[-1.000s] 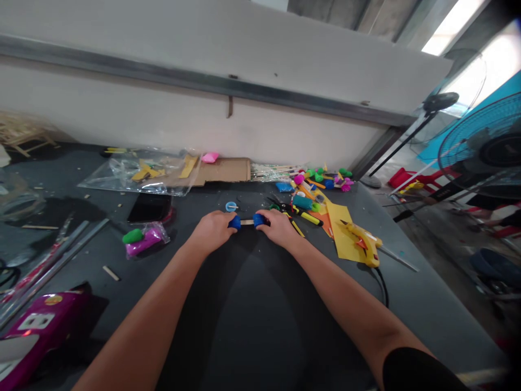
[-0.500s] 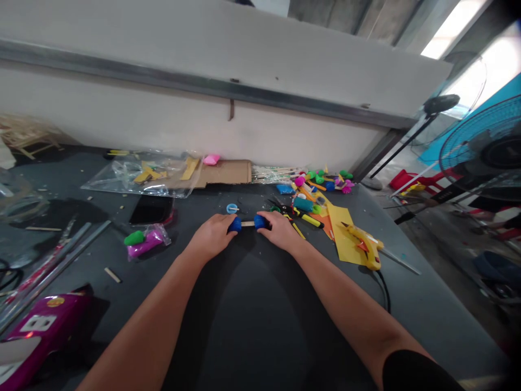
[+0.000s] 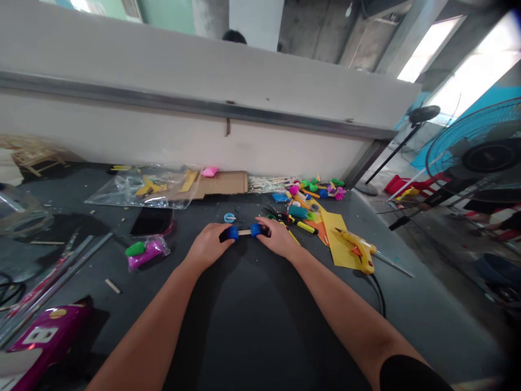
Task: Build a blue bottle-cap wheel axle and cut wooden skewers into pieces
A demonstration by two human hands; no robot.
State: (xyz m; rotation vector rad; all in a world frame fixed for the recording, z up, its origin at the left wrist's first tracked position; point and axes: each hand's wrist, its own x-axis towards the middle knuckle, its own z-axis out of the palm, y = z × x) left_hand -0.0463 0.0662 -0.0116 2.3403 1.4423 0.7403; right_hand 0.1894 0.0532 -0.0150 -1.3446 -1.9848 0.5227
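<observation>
A short pale wooden stick (image 3: 245,232) with a blue piece on each end lies level over the dark table, dumbbell-like. My left hand (image 3: 208,245) curves around the left blue piece (image 3: 232,233), thumb in front and fingers behind. At the other end, the fingers of my right hand (image 3: 280,238) bend around the right blue piece (image 3: 255,230). Whether the pieces are caps or clay I cannot tell. Just beyond the stick is a light blue ring-shaped cap (image 3: 229,218) with a small stick in it. Yellow-and-black pliers (image 3: 303,225) lie beyond my right hand.
Right: yellow glue gun (image 3: 358,247) with a black cord, on yellow paper (image 3: 336,228). Left: phone (image 3: 151,221), bagged purple and green clay (image 3: 145,254), a purple device (image 3: 51,331). Cardboard (image 3: 228,183) and a plastic bag lie along the back; a fan (image 3: 484,155) stands beyond the table.
The view has tilted up, showing more above the partition. Both hands stay at the blue pieces, with the fingers bowed out a little more and more of the blue showing.
</observation>
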